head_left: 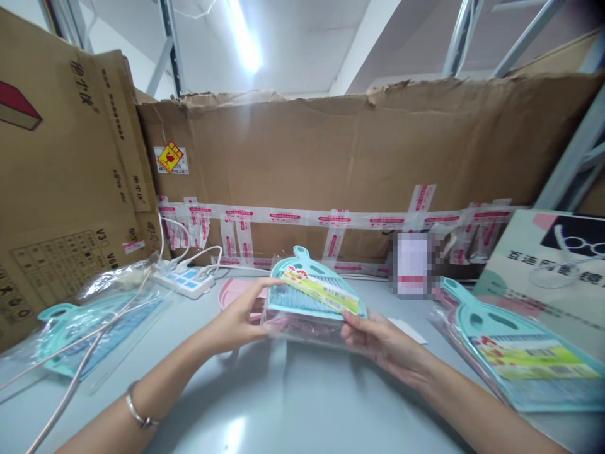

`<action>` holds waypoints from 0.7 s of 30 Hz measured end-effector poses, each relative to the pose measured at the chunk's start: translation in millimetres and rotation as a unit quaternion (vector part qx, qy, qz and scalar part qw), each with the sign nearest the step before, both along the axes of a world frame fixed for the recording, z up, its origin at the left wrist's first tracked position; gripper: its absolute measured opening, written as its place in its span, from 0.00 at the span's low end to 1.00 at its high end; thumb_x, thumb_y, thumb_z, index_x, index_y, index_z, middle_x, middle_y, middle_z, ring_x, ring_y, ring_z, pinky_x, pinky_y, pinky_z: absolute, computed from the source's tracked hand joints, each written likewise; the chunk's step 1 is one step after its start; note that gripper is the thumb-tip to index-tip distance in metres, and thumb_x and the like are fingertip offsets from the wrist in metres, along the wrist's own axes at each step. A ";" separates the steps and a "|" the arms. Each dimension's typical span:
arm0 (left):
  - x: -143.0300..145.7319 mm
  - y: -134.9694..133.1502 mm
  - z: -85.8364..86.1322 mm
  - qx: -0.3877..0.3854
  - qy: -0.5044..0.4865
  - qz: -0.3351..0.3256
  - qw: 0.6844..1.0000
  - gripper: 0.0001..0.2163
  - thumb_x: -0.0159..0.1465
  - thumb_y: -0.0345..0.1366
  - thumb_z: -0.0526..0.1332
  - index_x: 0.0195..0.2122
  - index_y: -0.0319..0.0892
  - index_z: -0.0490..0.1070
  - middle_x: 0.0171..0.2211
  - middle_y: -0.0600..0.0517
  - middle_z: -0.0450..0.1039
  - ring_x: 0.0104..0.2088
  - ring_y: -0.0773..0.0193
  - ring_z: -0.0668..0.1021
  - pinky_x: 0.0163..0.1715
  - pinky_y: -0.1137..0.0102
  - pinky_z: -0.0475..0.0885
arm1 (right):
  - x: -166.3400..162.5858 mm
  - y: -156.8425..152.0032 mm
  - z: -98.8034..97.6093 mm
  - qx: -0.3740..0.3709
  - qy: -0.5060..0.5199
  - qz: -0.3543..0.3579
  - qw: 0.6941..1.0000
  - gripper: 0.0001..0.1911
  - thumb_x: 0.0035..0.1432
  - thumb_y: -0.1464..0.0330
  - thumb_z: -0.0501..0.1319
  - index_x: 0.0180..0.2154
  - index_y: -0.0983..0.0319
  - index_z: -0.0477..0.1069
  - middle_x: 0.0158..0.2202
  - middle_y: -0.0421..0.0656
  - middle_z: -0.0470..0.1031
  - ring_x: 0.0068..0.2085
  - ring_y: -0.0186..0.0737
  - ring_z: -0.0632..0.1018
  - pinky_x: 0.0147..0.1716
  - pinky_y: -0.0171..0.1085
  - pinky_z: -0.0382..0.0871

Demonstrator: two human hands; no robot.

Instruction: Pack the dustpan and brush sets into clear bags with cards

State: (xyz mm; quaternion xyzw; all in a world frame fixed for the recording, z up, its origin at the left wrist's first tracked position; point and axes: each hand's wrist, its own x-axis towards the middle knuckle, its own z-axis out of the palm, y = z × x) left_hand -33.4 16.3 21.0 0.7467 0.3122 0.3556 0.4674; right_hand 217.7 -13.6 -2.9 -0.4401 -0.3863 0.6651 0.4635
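A turquoise dustpan and brush set in a clear plastic bag is held up above the middle of the table. Across its bristles lies a yellow-green label with red prints. My left hand grips the set's left edge, thumb below and fingers above. My right hand pinches its lower right corner, with the thumb by the label's end. Loose clear film hangs beneath the set. Behind it a pink dustpan lies on the table, partly hidden by my left hand and the set.
Another bagged turquoise set lies at left under cables. A white power strip sits behind it. Stacked labelled sets are at right, beside a printed board. Cardboard walls the back of the grey table.
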 end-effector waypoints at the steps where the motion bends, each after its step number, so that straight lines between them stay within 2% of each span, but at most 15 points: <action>1: 4.0 0.6 -4.9 0.006 -0.002 0.024 1.000 0.22 0.51 0.35 0.64 0.46 0.46 0.59 0.43 0.48 0.67 0.40 0.59 0.73 0.36 0.68 0.69 | -0.7 -0.6 0.3 0.008 -0.018 -0.001 1.000 0.09 0.45 0.65 0.65 0.26 0.64 0.68 0.21 0.39 0.74 0.22 0.29 0.73 0.26 0.28 0.69; 3: 10.7 1.6 -13.2 -0.005 -0.033 0.049 0.998 0.18 0.49 0.36 0.65 0.40 0.44 0.61 0.34 0.51 0.69 0.34 0.62 0.74 0.32 0.69 0.69 | -2.1 -1.3 1.9 0.027 -0.042 -0.010 0.999 0.12 0.45 0.63 0.65 0.30 0.65 0.69 0.24 0.41 0.75 0.25 0.31 0.75 0.30 0.30 0.70; 7: 19.2 0.8 -20.9 -0.055 -0.099 0.042 0.993 0.17 0.49 0.37 0.66 0.37 0.44 0.61 0.32 0.53 0.70 0.32 0.64 0.74 0.30 0.71 0.68 | -4.4 -1.8 8.1 0.051 -0.027 -0.014 0.998 0.19 0.47 0.62 0.63 0.42 0.62 0.67 0.34 0.43 0.76 0.34 0.36 0.76 0.40 0.35 0.69; 10: 22.8 -0.6 -22.4 -0.086 -0.098 0.071 0.989 0.15 0.49 0.38 0.65 0.35 0.43 0.61 0.27 0.56 0.68 0.25 0.68 0.73 0.25 0.74 0.66 | -3.6 -1.4 9.8 0.056 0.005 -0.002 0.998 0.23 0.48 0.64 0.63 0.47 0.61 0.64 0.42 0.45 0.74 0.36 0.36 0.76 0.41 0.35 0.69; 13: 24.3 -0.7 -22.6 -0.089 -0.095 0.117 0.985 0.13 0.52 0.40 0.63 0.33 0.42 0.60 0.23 0.58 0.65 0.21 0.72 0.70 0.22 0.75 0.64 | 0.4 0.8 6.5 0.057 0.039 -0.041 0.997 0.34 0.48 0.59 0.62 0.55 0.58 0.53 0.49 0.47 0.68 0.40 0.38 0.75 0.43 0.37 0.68; 15: 24.5 -0.5 -22.0 -0.080 -0.094 0.145 0.982 0.13 0.52 0.41 0.62 0.32 0.41 0.61 0.23 0.58 0.65 0.22 0.72 0.69 0.22 0.75 0.65 | 3.4 3.2 2.5 0.105 0.058 -0.031 0.992 0.47 0.41 0.52 0.63 0.58 0.54 0.42 0.53 0.48 0.64 0.43 0.41 0.74 0.44 0.41 0.67; 17: 24.7 -0.3 -20.9 -0.078 -0.102 0.160 0.979 0.13 0.52 0.42 0.62 0.30 0.41 0.60 0.24 0.57 0.65 0.22 0.72 0.69 0.21 0.74 0.67 | 4.6 5.3 -1.5 0.176 0.039 0.009 0.984 0.59 0.29 0.51 0.67 0.59 0.52 0.37 0.54 0.49 0.62 0.46 0.45 0.72 0.47 0.44 0.64; 18: 24.8 -0.3 -20.5 -0.076 -0.109 0.162 0.978 0.13 0.52 0.42 0.62 0.29 0.41 0.60 0.23 0.58 0.65 0.21 0.72 0.69 0.21 0.74 0.67 | 4.2 6.0 -3.3 0.203 0.014 0.017 0.979 0.60 0.26 0.53 0.69 0.59 0.53 0.38 0.53 0.50 0.64 0.47 0.46 0.71 0.48 0.45 0.63; 19: 24.9 -0.3 -20.2 -0.071 -0.116 0.162 0.977 0.12 0.52 0.42 0.61 0.29 0.41 0.60 0.23 0.58 0.65 0.21 0.72 0.69 0.20 0.75 0.67 | 3.1 6.4 -4.8 0.217 -0.013 0.007 0.976 0.59 0.27 0.55 0.70 0.58 0.54 0.40 0.51 0.50 0.66 0.47 0.46 0.71 0.48 0.45 0.62; 21: 25.2 -0.3 -20.5 -0.051 -0.125 0.165 0.977 0.12 0.53 0.42 0.61 0.26 0.41 0.60 0.20 0.59 0.64 0.19 0.73 0.68 0.19 0.76 0.66 | -0.4 6.4 -6.9 0.201 -0.050 -0.047 0.977 0.52 0.36 0.58 0.68 0.58 0.56 0.42 0.44 0.48 0.72 0.44 0.45 0.73 0.48 0.47 0.62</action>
